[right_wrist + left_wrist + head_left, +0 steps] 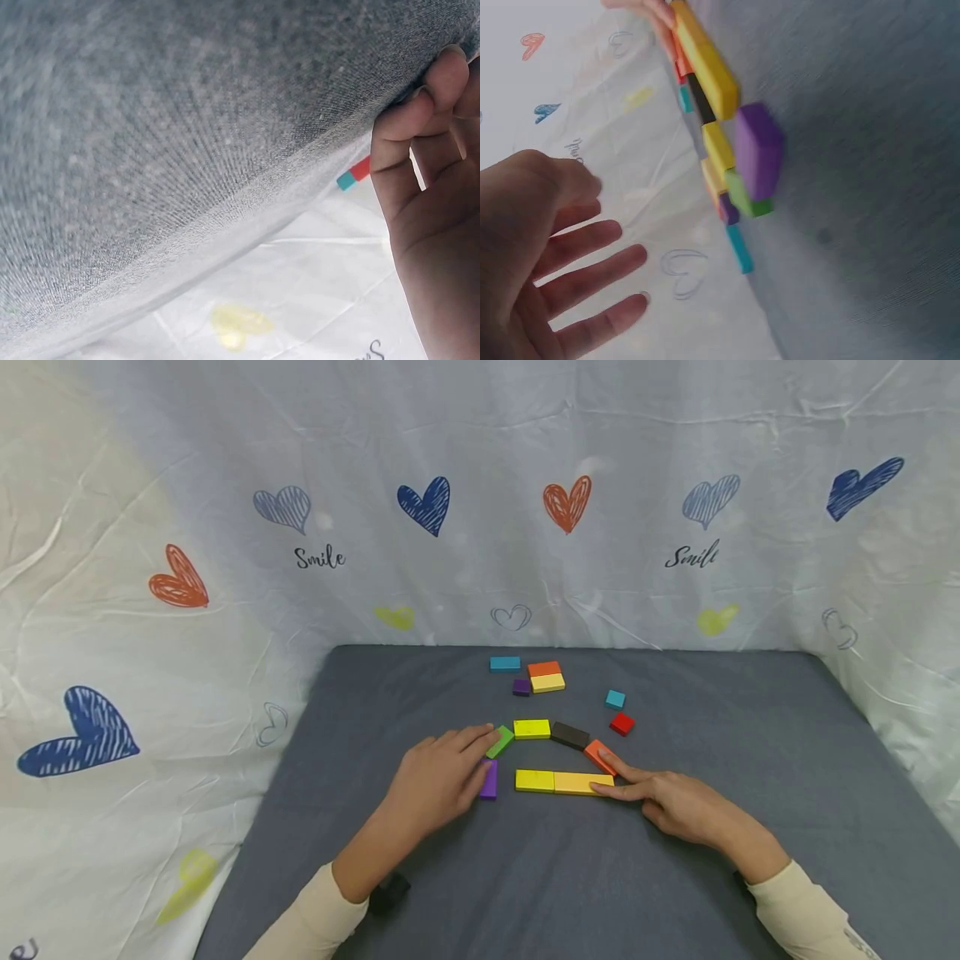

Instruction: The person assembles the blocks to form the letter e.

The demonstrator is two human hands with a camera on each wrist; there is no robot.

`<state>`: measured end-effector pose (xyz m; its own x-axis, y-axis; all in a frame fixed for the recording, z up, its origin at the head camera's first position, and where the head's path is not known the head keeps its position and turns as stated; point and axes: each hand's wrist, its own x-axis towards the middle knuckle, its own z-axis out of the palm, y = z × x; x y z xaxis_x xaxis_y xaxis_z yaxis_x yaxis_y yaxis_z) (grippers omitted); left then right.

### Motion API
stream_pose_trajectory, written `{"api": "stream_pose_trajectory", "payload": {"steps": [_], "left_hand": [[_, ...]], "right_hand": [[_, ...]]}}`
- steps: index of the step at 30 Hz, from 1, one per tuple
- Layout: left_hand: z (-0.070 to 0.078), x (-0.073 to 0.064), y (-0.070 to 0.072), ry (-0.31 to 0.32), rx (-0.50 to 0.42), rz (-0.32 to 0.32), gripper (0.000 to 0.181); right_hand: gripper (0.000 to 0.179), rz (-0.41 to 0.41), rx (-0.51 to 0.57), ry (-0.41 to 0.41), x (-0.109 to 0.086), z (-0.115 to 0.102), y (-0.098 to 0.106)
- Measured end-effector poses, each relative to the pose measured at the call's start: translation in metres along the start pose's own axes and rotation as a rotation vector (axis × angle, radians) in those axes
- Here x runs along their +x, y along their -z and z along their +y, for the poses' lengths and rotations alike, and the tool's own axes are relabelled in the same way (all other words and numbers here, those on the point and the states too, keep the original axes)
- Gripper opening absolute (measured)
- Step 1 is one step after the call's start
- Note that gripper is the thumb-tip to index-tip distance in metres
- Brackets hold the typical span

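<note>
My left hand (442,772) hovers by the green block (501,742) and the purple block (489,781), its fingers spread loosely. In the left wrist view this left hand (562,247) holds nothing, and the purple block (759,150) is apart from it. Two fingers of my right hand (678,806) reach out straight. One touches the orange block (598,757), the other the right end of the light yellow block (577,783). A yellow block (534,781) adjoins that one end to end. Above them, another yellow block (532,729) and a black block (570,735) continue the curved row.
Farther back lie a blue block (505,664), a dark purple block (521,687), an orange block (543,669) and a pale yellow block (547,682). To the right are a small teal block (615,699) and a red block (622,723). A heart-printed curtain (480,568) hangs behind the grey table (525,877).
</note>
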<state>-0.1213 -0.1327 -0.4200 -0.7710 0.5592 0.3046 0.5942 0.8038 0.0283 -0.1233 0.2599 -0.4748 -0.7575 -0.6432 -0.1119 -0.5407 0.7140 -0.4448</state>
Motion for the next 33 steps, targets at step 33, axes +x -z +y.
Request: {"api": "stream_pose_trajectory", "payload": {"steps": [33], "left_hand": [[-0.04, 0.148, -0.055, 0.083, -0.141, -0.238, 0.04]], "right_hand": [[0.087, 0.011, 0.018, -0.004, -0.002, 0.002, 0.001]]}}
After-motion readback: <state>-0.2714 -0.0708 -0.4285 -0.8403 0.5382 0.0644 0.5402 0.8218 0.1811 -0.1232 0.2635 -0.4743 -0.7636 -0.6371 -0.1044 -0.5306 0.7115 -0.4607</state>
